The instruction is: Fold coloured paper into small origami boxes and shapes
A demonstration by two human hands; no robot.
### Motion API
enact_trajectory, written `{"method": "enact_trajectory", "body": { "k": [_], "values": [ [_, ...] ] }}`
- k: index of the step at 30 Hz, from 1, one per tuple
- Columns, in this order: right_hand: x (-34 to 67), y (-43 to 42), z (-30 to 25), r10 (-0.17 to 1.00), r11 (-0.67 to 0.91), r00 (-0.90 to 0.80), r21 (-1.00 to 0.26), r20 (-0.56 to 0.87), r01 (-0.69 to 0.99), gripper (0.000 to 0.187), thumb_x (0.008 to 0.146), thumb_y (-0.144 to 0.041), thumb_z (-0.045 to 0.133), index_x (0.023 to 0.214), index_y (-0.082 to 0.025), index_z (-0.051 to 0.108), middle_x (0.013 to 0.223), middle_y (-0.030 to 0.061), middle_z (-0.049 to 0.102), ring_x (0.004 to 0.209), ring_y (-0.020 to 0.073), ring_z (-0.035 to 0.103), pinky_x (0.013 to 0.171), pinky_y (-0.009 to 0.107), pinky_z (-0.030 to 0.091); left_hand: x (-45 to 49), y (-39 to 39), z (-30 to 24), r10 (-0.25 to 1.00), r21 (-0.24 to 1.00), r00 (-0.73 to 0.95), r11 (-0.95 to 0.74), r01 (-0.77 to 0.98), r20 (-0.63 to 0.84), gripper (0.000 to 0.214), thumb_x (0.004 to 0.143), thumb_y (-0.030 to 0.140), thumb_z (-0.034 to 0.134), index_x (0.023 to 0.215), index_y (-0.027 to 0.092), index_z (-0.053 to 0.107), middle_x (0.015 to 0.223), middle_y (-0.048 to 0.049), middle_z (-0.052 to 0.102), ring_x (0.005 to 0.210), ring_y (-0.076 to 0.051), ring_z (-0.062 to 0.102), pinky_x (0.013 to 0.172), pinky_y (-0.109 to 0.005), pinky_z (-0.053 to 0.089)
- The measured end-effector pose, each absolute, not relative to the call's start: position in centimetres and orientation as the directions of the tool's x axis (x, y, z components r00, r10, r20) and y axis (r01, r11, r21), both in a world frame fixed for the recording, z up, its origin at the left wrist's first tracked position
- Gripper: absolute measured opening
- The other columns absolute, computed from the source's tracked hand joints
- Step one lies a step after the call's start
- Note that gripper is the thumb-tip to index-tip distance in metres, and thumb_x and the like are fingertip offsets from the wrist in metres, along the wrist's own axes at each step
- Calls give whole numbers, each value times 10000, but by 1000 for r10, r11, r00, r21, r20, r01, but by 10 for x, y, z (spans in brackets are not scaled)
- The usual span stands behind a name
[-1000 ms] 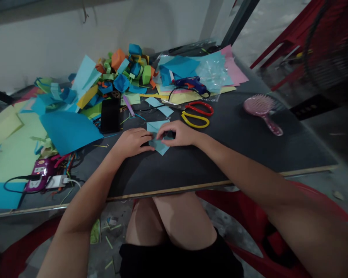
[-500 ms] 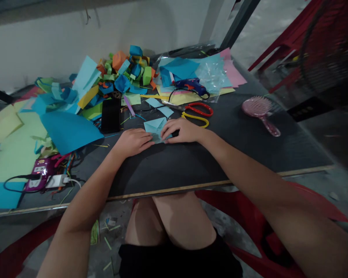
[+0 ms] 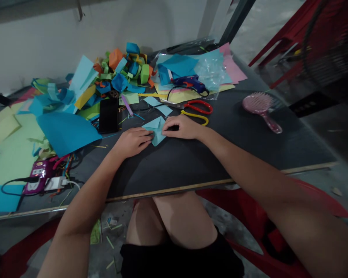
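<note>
A small light blue sheet of folded paper [image 3: 159, 138] lies on the dark tabletop in front of me, with creases and a folded flap along its top. My left hand [image 3: 133, 142] holds its left side, fingers bent together and thumb close by. On the opposite side, my right hand [image 3: 181, 127] pinches the right edge between thumb and fingertips. Just beyond the paper sits a smaller light blue strip [image 3: 159, 105]. Scissors with one red and one yellow handle [image 3: 199, 107] lie behind my right hand.
Folded colourful paper pieces [image 3: 124, 67] heap against the wall. A black phone [image 3: 108, 116], purple stick [image 3: 127, 105], blue glue gun [image 3: 190, 83] and pink hairbrush [image 3: 261, 108] lie around. Left are a blue sheet [image 3: 66, 133] and a purple power socket [image 3: 39, 175] with cords.
My right hand has shifted up slightly and off the paper's middle to its right edge. The paper now sits turned, with a corner pointing toward me and more of it showing.
</note>
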State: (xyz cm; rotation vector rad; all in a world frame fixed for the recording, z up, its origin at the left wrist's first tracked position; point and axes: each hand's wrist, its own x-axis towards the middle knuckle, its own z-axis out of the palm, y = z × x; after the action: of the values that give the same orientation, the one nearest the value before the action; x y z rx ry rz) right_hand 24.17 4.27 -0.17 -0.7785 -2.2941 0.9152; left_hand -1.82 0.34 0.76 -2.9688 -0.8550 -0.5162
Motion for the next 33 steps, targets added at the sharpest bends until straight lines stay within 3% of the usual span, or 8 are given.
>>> {"method": "enact_trajectory", "body": {
  "k": [7,17,24,33],
  "values": [
    [238,33,13,850,409,-524,-702,59,583,157,758,-350,713,726,-197,734,715,48,719,645,162,623,612,302,441,-18,2,7,548,83,782,-831,550,297,291,998,296,501,1129,203,744,1198,-66,740,1124,-209,683,979,-373,547],
    [232,31,11,892,361,-449,-682,53,636,98,704,-281,714,670,-190,701,678,36,698,612,152,610,610,300,448,-17,0,8,561,57,770,-818,573,303,289,998,291,502,1157,202,726,1194,-60,742,1119,-196,685,950,-339,531],
    [230,30,10,891,364,-450,-682,57,634,60,692,-242,715,665,-195,689,671,32,687,611,145,595,614,303,454,-6,-13,17,420,-133,885,-883,449,201,321,970,98,475,1201,155,690,1229,-108,720,1156,-205,668,874,-315,503],
    [228,31,12,922,281,-388,-665,-15,692,110,705,-301,736,674,-200,704,647,23,679,590,140,587,579,295,426,-1,-20,14,368,-263,906,-871,415,209,378,992,84,355,1171,79,687,1206,-137,725,1124,-224,686,810,-324,559]
  ]
}}
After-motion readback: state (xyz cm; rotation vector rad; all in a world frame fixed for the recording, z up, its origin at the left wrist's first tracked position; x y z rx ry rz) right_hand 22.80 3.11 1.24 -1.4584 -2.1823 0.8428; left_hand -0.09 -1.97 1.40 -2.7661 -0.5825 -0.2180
